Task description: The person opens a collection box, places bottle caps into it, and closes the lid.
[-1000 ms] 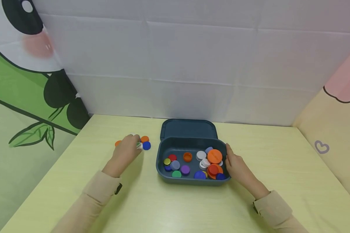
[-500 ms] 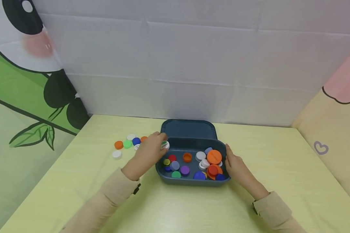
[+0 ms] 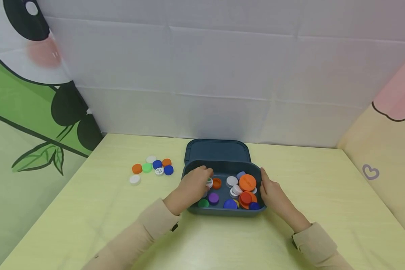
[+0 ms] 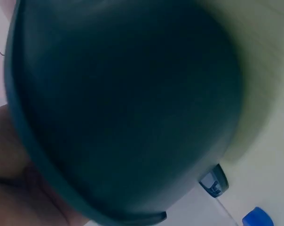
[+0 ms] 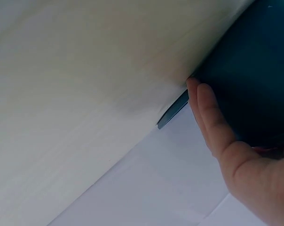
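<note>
My left hand [image 3: 196,186] is inside the left part of a dark teal box [image 3: 222,212] and pinches a white bottle cap [image 3: 209,182] with a green mark. Below and beside this hand lie a green cap [image 3: 203,203], a purple cap [image 3: 213,198] and an orange cap [image 3: 217,183]; it hides other caps. At the box's right end, my right hand [image 3: 277,193] rests with straight fingers [image 5: 215,117] along the outer wall. Near it, inside, several caps are heaped, with a large orange cap [image 3: 247,182] on top. The left wrist view shows mostly the box's outer wall.
Left of the box, several loose caps lie on the pale wooden table [image 3: 121,210], among them a white cap [image 3: 135,180], a light green cap [image 3: 147,167] and a blue cap [image 3: 168,170]. A dark lid [image 3: 217,150] lies behind the box, before the wall.
My left hand has picked up the white cap with the green mark from the loose group and carried it right, into the box. The right hand has stayed at the box's right end.
</note>
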`<state>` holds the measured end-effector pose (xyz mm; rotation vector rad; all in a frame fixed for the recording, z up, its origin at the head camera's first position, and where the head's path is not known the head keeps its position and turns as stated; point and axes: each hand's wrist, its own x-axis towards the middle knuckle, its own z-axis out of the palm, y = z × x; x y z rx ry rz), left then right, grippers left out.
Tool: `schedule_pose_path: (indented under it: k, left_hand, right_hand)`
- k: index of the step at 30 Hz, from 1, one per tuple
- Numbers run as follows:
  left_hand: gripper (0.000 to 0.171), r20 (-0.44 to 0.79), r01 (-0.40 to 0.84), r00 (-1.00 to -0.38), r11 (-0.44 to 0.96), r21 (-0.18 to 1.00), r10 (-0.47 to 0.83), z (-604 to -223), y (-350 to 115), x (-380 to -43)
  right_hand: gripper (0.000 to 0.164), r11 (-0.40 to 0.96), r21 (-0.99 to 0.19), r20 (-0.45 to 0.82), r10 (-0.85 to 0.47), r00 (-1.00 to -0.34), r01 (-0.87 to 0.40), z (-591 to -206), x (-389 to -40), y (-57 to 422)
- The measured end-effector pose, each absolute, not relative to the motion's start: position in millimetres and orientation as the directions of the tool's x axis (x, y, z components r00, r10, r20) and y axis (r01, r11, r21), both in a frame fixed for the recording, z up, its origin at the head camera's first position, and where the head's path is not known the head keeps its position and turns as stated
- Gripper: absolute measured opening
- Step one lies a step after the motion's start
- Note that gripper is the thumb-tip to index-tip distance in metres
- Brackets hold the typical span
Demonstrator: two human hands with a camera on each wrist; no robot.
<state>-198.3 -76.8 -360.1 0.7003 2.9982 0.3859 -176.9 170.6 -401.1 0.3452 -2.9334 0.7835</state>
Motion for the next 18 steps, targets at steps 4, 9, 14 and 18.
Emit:
schedule_pose_path:
  k: [4,9,14,18]
  left_hand:
    - [0.027,-0.003,0.443,-0.891,0.87,0.217,0.454,-365,-73,-199]
    - [0.028,-0.018,0.461,-0.882,0.868,0.185,0.472,-372,-71,-200]
    - [0.027,-0.019,0.471,-0.876,0.863,0.182,0.482,-378,-70,-201]
    - [0.026,-0.01,0.476,-0.874,0.86,0.183,0.486,-378,-71,-201]
  right_hand:
    - [0.05,0.843,-0.483,0.136,-0.193,-0.972,-0.235,-400,-177,170]
    - [0.05,0.841,-0.484,0.143,-0.197,-0.97,-0.242,-401,-176,170]
    - [0.05,0.838,-0.489,0.138,-0.2,-0.97,-0.242,-400,-175,170]
    - [0.051,0.837,-0.492,0.136,-0.2,-0.97,-0.242,-399,-175,170]
